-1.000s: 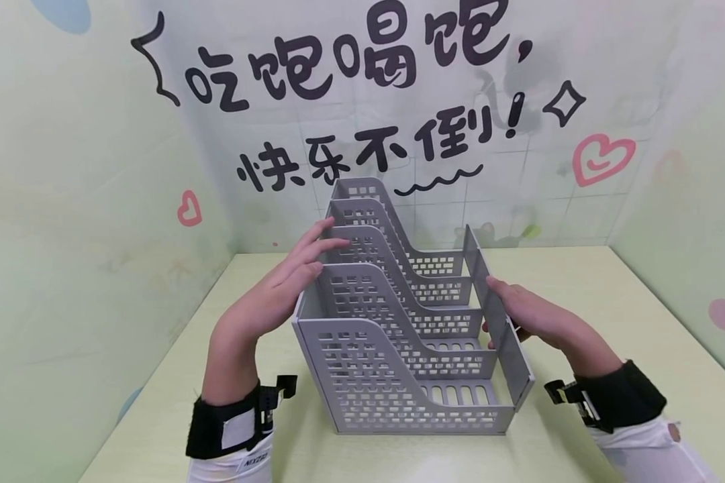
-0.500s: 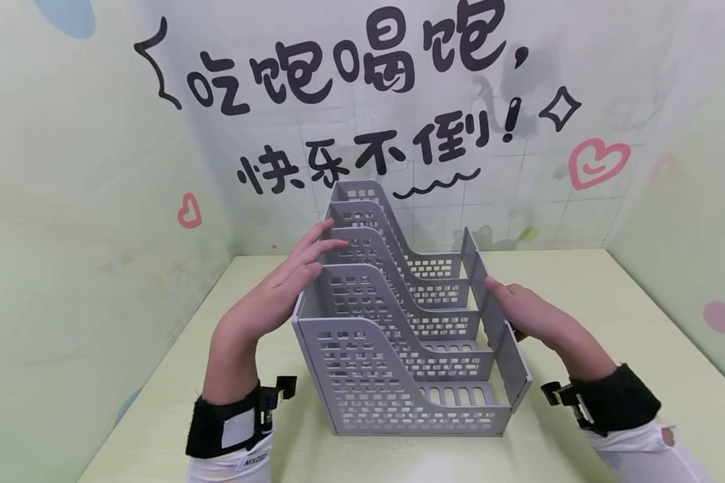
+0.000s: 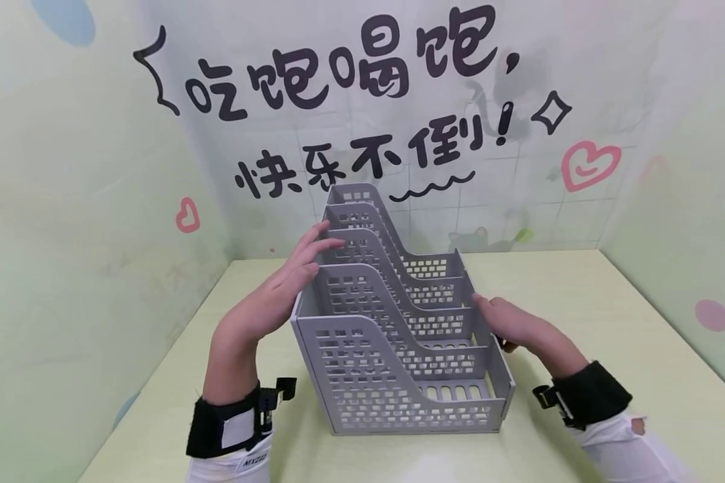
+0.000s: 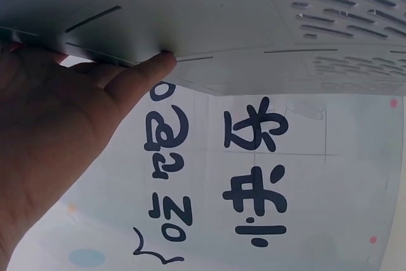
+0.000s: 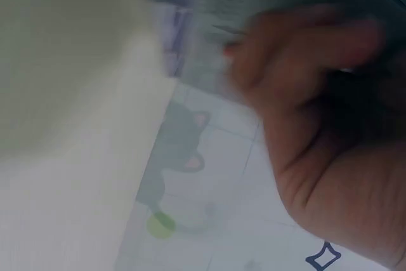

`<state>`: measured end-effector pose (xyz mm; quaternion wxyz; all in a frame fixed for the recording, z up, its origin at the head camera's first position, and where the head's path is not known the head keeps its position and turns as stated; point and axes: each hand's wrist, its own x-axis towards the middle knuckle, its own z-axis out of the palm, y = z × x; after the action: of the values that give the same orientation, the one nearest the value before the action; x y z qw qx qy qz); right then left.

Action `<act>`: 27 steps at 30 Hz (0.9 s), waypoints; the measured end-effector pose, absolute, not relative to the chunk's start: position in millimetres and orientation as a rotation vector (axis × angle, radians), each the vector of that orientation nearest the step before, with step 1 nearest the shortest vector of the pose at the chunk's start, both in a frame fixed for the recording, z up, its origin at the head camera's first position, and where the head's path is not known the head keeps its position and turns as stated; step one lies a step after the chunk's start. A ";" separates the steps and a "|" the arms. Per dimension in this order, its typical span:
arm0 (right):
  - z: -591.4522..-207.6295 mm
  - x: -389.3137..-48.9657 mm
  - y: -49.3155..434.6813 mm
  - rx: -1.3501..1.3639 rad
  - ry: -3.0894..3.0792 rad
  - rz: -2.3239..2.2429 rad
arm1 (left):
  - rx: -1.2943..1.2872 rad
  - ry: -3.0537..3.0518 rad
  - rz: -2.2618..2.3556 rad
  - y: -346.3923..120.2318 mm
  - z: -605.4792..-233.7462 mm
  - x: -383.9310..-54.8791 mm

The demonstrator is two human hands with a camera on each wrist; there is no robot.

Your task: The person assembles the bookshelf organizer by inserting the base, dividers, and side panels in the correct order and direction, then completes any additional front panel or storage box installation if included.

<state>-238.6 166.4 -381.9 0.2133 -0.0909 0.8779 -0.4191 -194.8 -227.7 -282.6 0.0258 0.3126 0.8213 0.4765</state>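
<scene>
A grey plastic file organizer point(image 3: 393, 376) stands upright on the table, with perforated, sloping dividers. My left hand point(image 3: 266, 295) holds its tall back: the fingers reach over the top edge, and in the left wrist view the thumb point(image 4: 152, 74) lies against the back panel point(image 4: 241, 68). At the low side a narrow front panel point(image 3: 501, 372) lies along the divider ends. My right hand point(image 3: 513, 322) holds this panel, its thumb at the top edge and its other fingers bent below, partly hidden. The right wrist view is blurred but shows curled fingers point(image 5: 285, 55).
The pale wooden table point(image 3: 580, 302) extends around the organizer. Behind it rises a white backdrop point(image 3: 447, 221) with black lettering and pink hearts. Pale printed walls point(image 3: 84, 282) flank both sides. Black straps with small cameras point(image 3: 592, 396) circle both wrists.
The front panel, which stood higher above the divider ends, has moved down and left to lie level with them. My right hand has shifted down and left with it. The left hand stays put.
</scene>
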 end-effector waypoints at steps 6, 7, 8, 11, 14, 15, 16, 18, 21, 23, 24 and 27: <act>-394.4 -239.3 166.6 -0.211 2.411 -1.199 | 1.002 2.551 1.448 -224.5 -283.4 -195.6; -394.9 -239.1 167.5 -0.208 2.416 -1.192 | 1.004 2.546 1.448 -224.3 -283.4 -196.0; -395.2 -239.0 168.1 -0.213 2.412 -1.190 | 1.003 2.541 1.453 -224.4 -283.3 -196.3; -396.7 -239.2 168.2 -0.222 2.392 -1.201 | 0.985 2.520 1.476 -226.5 -284.3 -196.4; -396.1 -240.1 167.3 -0.220 2.347 -1.238 | 0.974 2.512 1.489 -228.5 -284.1 -197.2; -395.4 -240.6 166.8 -0.215 2.333 -1.251 | 0.973 2.512 1.494 -229.1 -284.2 -197.4; -394.7 -241.1 166.4 -0.219 2.328 -1.249 | 0.971 2.507 1.502 -229.8 -284.4 -197.4; -392.1 -242.5 164.9 -0.227 2.345 -1.215 | 0.970 2.500 1.517 -231.1 -285.2 -197.0; -386.2 -246.1 160.0 -0.289 2.480 -1.085 | 0.966 2.493 1.529 -232.5 -287.4 -195.2; -382.1 -251.1 153.3 -0.325 2.630 -1.011 | 0.976 2.505 1.517 -232.4 -287.8 -194.7; -380.7 -254.4 148.9 -0.333 2.696 -0.985 | 0.981 2.514 1.505 -232.1 -287.5 -194.3; -383.7 -268.9 136.0 -0.347 2.865 -0.916 | 1.002 2.535 1.477 -230.6 -285.8 -193.6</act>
<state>-268.9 136.0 -383.7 0.0568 -0.1143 0.9447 -0.3022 -193.6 -230.6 -285.8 0.0208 0.3233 0.8175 0.4762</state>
